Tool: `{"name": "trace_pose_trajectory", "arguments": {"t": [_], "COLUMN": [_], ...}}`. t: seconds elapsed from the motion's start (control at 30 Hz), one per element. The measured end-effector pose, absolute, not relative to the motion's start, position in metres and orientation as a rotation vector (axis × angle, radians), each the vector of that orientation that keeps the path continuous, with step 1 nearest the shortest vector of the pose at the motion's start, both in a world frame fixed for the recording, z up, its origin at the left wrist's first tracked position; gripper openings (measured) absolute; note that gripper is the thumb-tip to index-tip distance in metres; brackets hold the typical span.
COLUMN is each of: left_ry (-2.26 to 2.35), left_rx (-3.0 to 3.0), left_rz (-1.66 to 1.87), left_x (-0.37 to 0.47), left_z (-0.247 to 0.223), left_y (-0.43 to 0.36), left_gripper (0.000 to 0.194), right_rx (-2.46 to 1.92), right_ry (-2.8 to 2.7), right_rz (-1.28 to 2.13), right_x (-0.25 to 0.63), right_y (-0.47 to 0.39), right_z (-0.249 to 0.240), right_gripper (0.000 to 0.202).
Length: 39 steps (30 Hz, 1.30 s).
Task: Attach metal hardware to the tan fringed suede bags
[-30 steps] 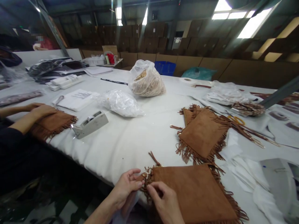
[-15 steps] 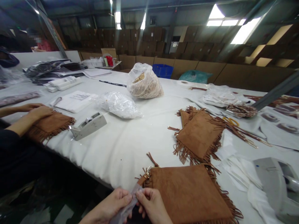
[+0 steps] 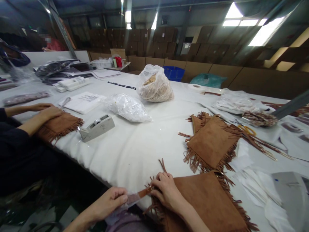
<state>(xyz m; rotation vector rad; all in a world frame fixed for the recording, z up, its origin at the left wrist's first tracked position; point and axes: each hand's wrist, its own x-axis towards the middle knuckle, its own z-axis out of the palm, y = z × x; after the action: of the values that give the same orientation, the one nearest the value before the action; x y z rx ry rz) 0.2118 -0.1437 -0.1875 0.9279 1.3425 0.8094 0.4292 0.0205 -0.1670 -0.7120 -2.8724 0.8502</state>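
A brown suede fringed bag (image 3: 207, 199) lies at the table's front edge. From its upper left corner runs a brown strap (image 3: 144, 192), partly inside a clear plastic sleeve (image 3: 132, 199). My left hand (image 3: 109, 201) is closed on the sleeve, just off the table edge. Over the bag's corner, my right hand (image 3: 166, 193) pinches the strap where it joins the bag; the fingers hide the metal clasp. Behind this bag, more brown fringed bags (image 3: 212, 141) lie in a pile.
At left, a co-worker's hands (image 3: 49, 112) rest on another fringed bag (image 3: 59, 125). Nearby stand a grey tape dispenser (image 3: 98, 127) and plastic bags (image 3: 129, 108). Yellow-handled scissors (image 3: 246, 130), white strips (image 3: 259, 187) and a second tape dispenser (image 3: 289, 196) are at right.
My right hand has moved from beside my left, up and right onto the bag's corner. My left hand has shifted left with the sleeve, which now stretches along the strap.
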Motion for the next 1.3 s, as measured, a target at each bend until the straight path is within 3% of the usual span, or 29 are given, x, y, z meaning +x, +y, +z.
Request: {"name": "trace_pose_trajectory", "arguments": {"t": [0.27,0.63,1.0,1.3], "left_ry": [1.574,1.77,1.614,1.67], "left_rx": [1.132,1.218,1.092,1.131], "left_rz": [0.632,0.539,0.813,0.613], "left_x": [0.222,0.251,0.268,0.259], "left_z": [-0.179,-0.171,-0.159,-0.164], "left_y": [-0.141,-0.126,-0.096,-0.105], "left_gripper": [0.019,0.021,0.016,0.013], "right_rx": [-0.634,-0.546,-0.74,-0.713], "right_ry": [-2.807,-2.839,-2.669,-2.63], "right_rz": [1.132,1.085,1.208,1.273], "right_x": [0.434,0.428,0.439,0.441], "right_y": [0.028,0.014,0.019,0.019], "right_z": [-0.162,-0.153,-0.162,-0.173], "right_gripper": [0.012,0.016,0.028,0.018]}}
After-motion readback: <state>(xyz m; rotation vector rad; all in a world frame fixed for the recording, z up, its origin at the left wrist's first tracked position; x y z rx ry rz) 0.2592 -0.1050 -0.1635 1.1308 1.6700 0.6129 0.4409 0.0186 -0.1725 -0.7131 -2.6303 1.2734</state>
